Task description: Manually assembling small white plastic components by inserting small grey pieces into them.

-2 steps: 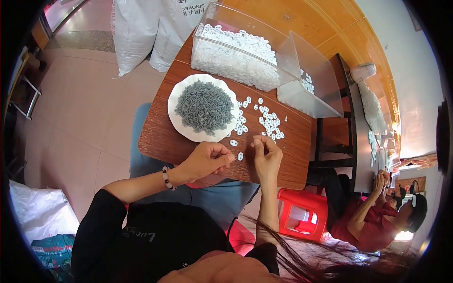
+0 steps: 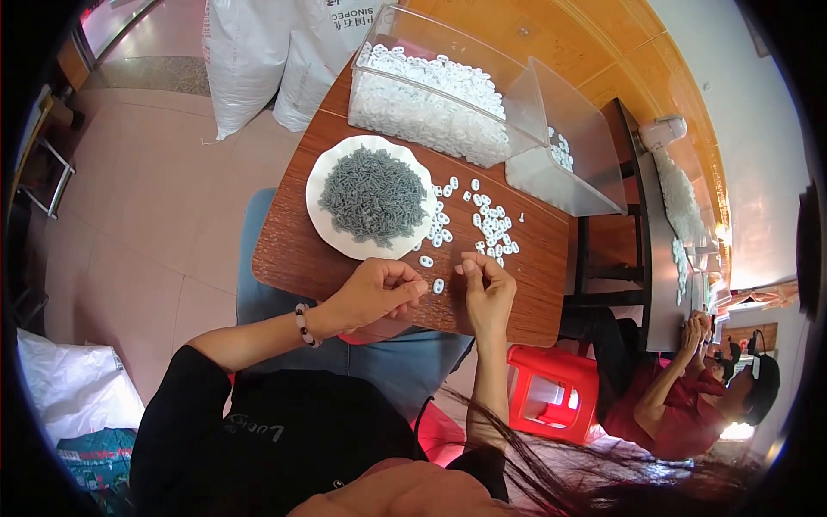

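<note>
My left hand (image 2: 376, 295) is closed near the table's front edge, thumb and fingertips pressed together; whatever it holds is too small or hidden to name. To its right, my right hand (image 2: 490, 293) has thumb and index finger pinched, and its content cannot be made out. Between the two hands lies a white oval piece with two dark holes (image 2: 438, 286). Another such white piece (image 2: 426, 261) is just beyond my left fingertips. Past my left hand stands a white scalloped plate (image 2: 324, 231) heaped with small grey rod-shaped pieces (image 2: 372, 194). Loose white oval pieces (image 2: 494, 226) are scattered beyond my right hand.
A clear bin (image 2: 431, 116) full of white pieces stands at the table's (image 2: 289, 237) far side, with a second clear bin (image 2: 560, 181) beside it. White sacks (image 2: 248, 65) stand on the floor behind. At right, a person in dark red (image 2: 663, 414) works near a red stool (image 2: 551, 392).
My right thumb and fingertips have shifted very slightly. My left hand and the things on the table look the same.
</note>
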Motion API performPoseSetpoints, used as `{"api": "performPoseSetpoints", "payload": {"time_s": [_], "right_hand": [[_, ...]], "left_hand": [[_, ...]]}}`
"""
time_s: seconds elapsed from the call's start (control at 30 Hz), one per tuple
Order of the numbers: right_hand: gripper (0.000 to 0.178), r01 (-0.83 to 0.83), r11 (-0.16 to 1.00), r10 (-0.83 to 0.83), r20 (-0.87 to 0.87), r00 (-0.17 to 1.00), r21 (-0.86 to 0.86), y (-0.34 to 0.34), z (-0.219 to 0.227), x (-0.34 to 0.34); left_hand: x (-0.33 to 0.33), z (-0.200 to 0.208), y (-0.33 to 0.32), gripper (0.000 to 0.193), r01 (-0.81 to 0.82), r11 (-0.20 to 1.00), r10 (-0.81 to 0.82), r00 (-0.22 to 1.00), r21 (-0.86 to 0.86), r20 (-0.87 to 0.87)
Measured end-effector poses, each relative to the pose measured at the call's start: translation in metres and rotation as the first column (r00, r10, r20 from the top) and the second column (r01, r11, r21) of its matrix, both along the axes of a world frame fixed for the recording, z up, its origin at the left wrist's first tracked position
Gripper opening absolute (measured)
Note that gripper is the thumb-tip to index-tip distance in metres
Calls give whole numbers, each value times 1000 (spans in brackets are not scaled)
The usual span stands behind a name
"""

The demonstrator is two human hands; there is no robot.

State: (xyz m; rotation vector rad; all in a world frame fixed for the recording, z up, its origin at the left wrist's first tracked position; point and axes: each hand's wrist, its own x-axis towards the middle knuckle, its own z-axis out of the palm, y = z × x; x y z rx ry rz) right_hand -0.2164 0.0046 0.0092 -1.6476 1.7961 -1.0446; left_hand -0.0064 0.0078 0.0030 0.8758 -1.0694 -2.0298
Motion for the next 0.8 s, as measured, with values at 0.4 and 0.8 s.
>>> {"api": "performPoseSetpoints", "payload": {"time_s": [0.4,0.8], "right_hand": [[15,34,991,-70,280,958,132,34,8,6],[21,-73,969,-110,672,732,238,47,12,23]], "left_hand": [[1,5,-1,17,-13,1000,13,1000,-23,15],[4,4,-3,20,-58,996,62,997,-66,56]]}}
